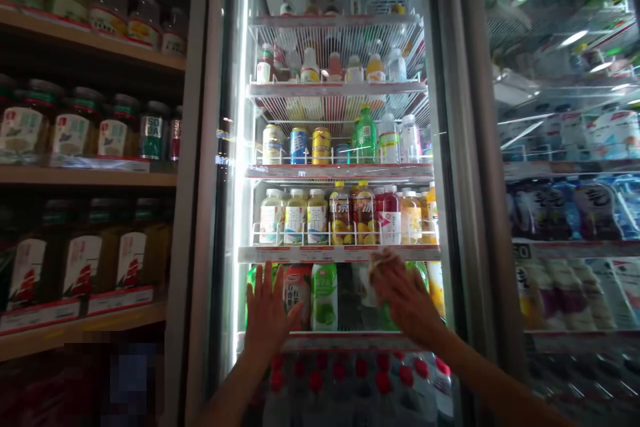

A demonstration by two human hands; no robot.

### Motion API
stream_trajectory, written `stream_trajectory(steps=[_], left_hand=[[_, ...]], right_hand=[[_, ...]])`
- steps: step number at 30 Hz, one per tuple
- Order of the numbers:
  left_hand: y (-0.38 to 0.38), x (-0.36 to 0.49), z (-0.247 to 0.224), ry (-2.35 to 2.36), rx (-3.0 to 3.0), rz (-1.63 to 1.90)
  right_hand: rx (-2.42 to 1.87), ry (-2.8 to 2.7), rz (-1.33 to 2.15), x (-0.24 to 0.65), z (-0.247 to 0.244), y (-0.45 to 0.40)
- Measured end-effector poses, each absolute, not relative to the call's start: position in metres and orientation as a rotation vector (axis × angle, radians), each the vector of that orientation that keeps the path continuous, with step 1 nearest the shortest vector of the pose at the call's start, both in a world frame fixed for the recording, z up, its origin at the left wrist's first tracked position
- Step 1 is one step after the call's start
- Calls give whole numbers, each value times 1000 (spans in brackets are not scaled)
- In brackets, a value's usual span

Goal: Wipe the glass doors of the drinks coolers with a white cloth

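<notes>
Fridge door [473, 147]: tall, see-through, metal down the side, both hands up in front of its lower half.
Left hand [269, 310]: wide open, fingers spread and pointing up, nothing in it, in front of the fridge door's lower left. Can't tell if the palm actually touches.
Right hand [407, 297]: kinda blurry, fingers closed over a cloth, in front of the fridge door's lower right.
Cloth [380, 264]: light-coloured, bunched under those fingers, low on the fridge door and right of its middle.
Red drink [297, 292] and green drink [325, 297]: next to each other behind the fridge door, low and left of centre.
Cans [299, 145]: white, blue and gold, in a row behind the fridge door, about mid-height.
Red-capped bottles [339, 369]: a whole bunch, behind the fridge door's bottom.
Jars [109, 8]: on shelves [90, 173] left of the fridge door.
</notes>
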State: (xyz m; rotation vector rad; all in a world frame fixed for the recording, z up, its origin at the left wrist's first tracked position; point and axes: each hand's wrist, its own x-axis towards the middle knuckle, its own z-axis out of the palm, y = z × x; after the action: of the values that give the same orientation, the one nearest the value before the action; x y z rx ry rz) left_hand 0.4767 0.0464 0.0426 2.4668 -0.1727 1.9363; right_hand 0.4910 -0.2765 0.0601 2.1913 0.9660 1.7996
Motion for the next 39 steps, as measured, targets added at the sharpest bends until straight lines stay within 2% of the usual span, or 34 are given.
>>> stream_trajectory(steps=[2,5,7,12,14,21,23,26,28,30,35,37,39], left_hand=[[47,476,43,-172,2473,1925],[46,474,44,-158,2475,1880],[44,472,44,-152,2472,1858],[40,474,39,-167,2421,1963],[39,475,37,-160,2410,2016],[40,476,32,-130,2448,1983],[41,475,29,-134,2460,1944],[42,473,24,-152,2483,1909],[43,472,22,-165,2494,1910],[42,471,21,-165,2501,1915],[38,468,22,-140,2492,1891],[37,465,20,-150,2487,1882],[36,463,15,-165,2478,1904]], right_hand=[[2270,641,2092,501,105,-289],[2305,355,2223,510,138,-312],[2317,300,2194,508,116,-325],[2366,368,2050,493,-9,-338],[2359,381,2032,494,-25,-335],[2266,383,2246,509,75,-313],[2257,538,2147,504,64,-305],[2178,911,1846,490,14,-291],[2120,1058,1699,484,-3,-283],[2137,1071,1708,485,13,-276],[2314,830,2023,497,90,-253],[2288,913,1947,493,80,-244],[2200,1098,1759,484,46,-237]])
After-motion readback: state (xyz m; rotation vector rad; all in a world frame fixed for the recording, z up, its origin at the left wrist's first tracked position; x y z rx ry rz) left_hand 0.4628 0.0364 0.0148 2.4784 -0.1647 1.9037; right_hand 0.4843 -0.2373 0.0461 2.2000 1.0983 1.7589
